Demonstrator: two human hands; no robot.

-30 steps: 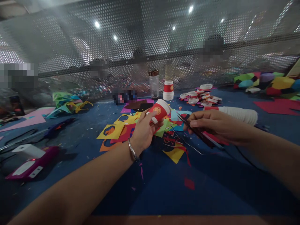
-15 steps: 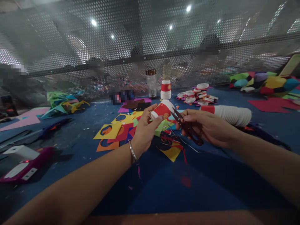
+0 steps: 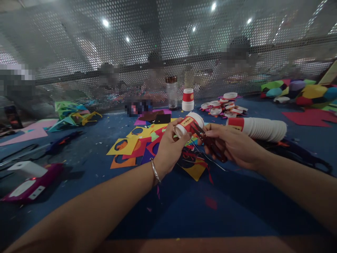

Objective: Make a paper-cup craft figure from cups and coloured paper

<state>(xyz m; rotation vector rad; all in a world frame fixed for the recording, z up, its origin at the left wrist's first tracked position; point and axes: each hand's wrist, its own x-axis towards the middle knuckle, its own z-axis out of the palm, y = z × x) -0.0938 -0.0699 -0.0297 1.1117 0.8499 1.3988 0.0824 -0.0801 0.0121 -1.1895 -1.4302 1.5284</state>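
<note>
Presently, red-and-white paper cup (image 3: 187, 123): tilted onto its side, centre of the clock (twelve lying away from the person).
Left hand (image 3: 168, 149): fingers wrapped round the cup, thumb pressed against it; silver bangle (image 3: 155, 170) on wrist.
Right hand (image 3: 231, 142): fingers curled together round dark-handled metal scissors (image 3: 209, 140), four o'clock; blade tips at the cup's red side, contact not determinable.
White paper cup stack (image 3: 263, 129): lying, three o'clock.
Clear jar with brown lid (image 3: 172, 95): upright, eleven o'clock.
Coloured paper sheets with round holes (image 3: 133, 145): overlapping, between eight and nine.
</note>
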